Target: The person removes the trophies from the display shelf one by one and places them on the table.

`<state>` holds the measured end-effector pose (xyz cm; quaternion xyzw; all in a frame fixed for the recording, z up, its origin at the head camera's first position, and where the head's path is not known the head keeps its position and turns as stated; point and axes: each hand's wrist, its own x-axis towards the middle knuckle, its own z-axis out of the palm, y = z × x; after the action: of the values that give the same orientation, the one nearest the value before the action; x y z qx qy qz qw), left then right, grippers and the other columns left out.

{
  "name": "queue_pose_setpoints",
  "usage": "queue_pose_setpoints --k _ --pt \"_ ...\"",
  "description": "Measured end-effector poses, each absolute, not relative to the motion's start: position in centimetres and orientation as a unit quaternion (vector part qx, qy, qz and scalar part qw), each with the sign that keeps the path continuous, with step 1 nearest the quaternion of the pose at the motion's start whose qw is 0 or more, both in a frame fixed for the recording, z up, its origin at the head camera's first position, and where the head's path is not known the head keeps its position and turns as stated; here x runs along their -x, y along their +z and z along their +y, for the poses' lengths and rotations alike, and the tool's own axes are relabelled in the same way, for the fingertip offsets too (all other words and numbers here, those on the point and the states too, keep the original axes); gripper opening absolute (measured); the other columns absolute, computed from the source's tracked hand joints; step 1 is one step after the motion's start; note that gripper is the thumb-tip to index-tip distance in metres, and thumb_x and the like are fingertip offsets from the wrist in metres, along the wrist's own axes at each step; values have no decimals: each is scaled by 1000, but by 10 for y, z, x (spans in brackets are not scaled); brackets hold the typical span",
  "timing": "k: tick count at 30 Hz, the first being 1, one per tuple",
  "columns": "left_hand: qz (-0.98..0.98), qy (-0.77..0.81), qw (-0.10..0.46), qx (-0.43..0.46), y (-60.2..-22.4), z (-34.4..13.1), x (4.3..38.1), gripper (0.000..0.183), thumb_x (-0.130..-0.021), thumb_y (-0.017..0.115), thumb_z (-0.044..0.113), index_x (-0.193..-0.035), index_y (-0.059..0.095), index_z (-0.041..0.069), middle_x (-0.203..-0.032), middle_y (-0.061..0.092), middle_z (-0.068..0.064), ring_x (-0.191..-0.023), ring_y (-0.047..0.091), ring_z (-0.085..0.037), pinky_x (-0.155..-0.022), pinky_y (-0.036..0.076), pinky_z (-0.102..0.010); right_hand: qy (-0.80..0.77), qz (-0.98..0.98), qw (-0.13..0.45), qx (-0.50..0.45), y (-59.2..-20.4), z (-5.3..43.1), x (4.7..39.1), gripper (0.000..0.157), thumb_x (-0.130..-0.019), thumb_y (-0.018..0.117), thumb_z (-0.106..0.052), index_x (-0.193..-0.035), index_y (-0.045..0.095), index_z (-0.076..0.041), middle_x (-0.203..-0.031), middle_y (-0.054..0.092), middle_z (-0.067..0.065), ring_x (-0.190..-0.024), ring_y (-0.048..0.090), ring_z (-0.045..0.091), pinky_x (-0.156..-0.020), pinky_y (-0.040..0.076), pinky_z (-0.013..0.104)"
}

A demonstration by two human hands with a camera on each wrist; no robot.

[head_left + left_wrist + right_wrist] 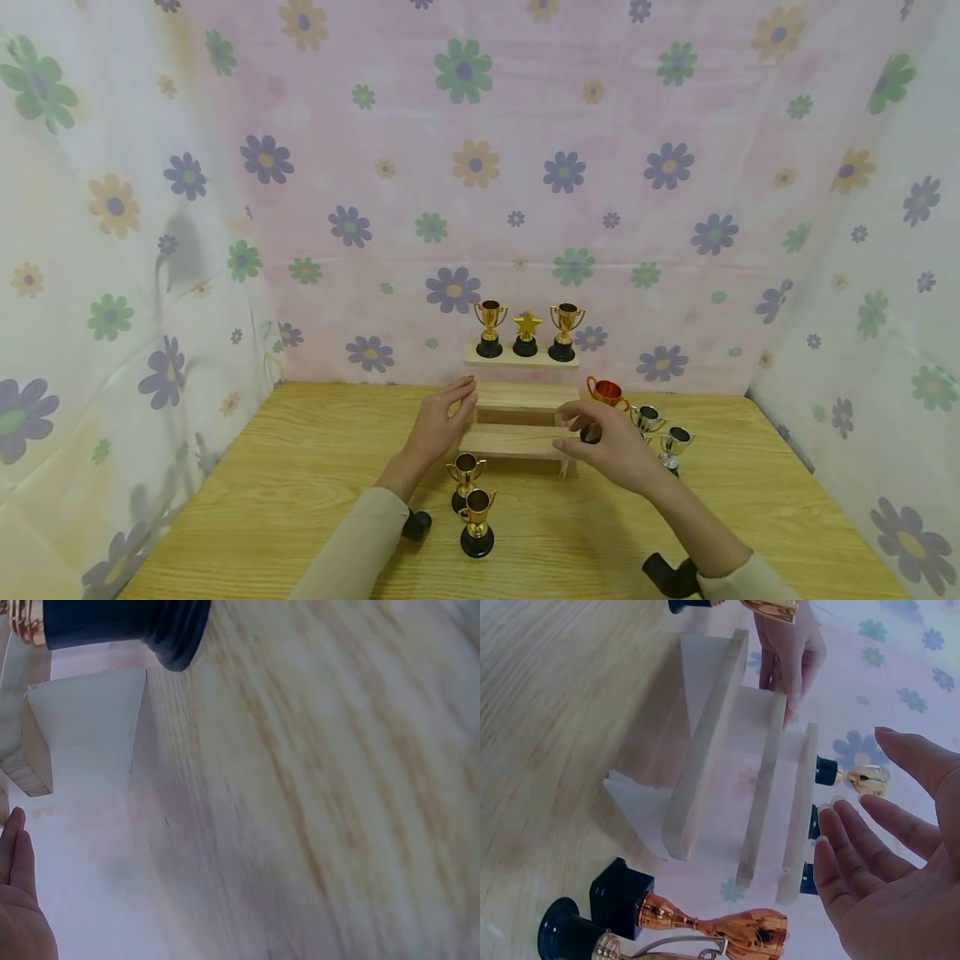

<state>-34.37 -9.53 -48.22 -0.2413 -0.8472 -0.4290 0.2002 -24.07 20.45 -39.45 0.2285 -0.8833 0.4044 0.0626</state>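
A pale wooden three-step stand [513, 440] stands at the back of the table. Two gold cup trophies [491, 313] [567, 318] and a gold star trophy [527, 322] stand in a row on its top step. My left hand [438, 421] is at the stand's left end with straight fingers, seemingly touching the middle step's edge in the right wrist view. Over the right end hovers my right hand [611, 442]; its fingers, loosely bent, hold nothing in the right wrist view. The middle and lower steps carry no trophies in the visible parts.
Two gold cups [466, 468] [477, 510] stand on the table [585, 542] at the front left of the stand. Beyond my right hand are a reddish cup [606, 392] and silver cups [647, 419] [677, 442], partly hidden. A flowered cloth [517, 125] surrounds the table's back and sides.
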Motion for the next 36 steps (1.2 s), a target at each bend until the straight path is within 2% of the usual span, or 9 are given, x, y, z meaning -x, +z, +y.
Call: queue_pose_setpoints --k 5,11,18,26,31,36 --pt "-846 -432 197 242 -482 -95 343 41 -107 57 28 -135 65 -1 -145 59 -15 -139 52 -31 -116 40 -48 392 -886 99 -226 -391 210 243 39 -92 79 -24 -126 69 -7 -111 70 3 -94 65 21 -76 56 34" --pt "-850 -432 189 233 -481 -95 343 43 -107 57 31 -136 65 1 -146 59 -13 -140 50 -31 -117 39 -48 396 -883 113 -227 -387 211 246 42 -91 80 -21 -127 68 -2 -111 70 6 -94 67 29 -77 57 37" --pt "-852 -431 188 232 -481 -95 342 44 -107 58 33 -137 65 2 -145 60 -11 -139 52 -30 -115 41 -48 397 -888 110 -204 -383 214 245 44 -92 79 -25 -130 67 -4 -115 70 7 -95 65 27 -78 56 36" --pt "-852 -431 187 230 -481 -95 343 43 -106 58 31 -137 65 2 -145 60 -12 -138 52 -31 -115 42 -47 413 -885 113 -184 -375 217 247 45 -92 79 -23 -130 66 -3 -118 69 14 -100 65 30 -84 55 43" --pt "-850 -432 189 234 -481 -95 343 43 -107 58 30 -136 65 0 -144 59 -16 -138 52 -33 -115 42 -50 399 -889 123 -187 -367 220 253 45 -94 77 -21 -134 64 -4 -118 68 13 -98 64 28 -81 55 40" --pt "-851 -433 186 233 -480 -95 341 43 -107 58 30 -136 65 -1 -144 60 -15 -138 52 -33 -114 42 -50 392 -891 137 -182 -359 220 265 47 -95 76 -20 -135 63 0 -118 67 18 -97 65 32 -81 58 43"
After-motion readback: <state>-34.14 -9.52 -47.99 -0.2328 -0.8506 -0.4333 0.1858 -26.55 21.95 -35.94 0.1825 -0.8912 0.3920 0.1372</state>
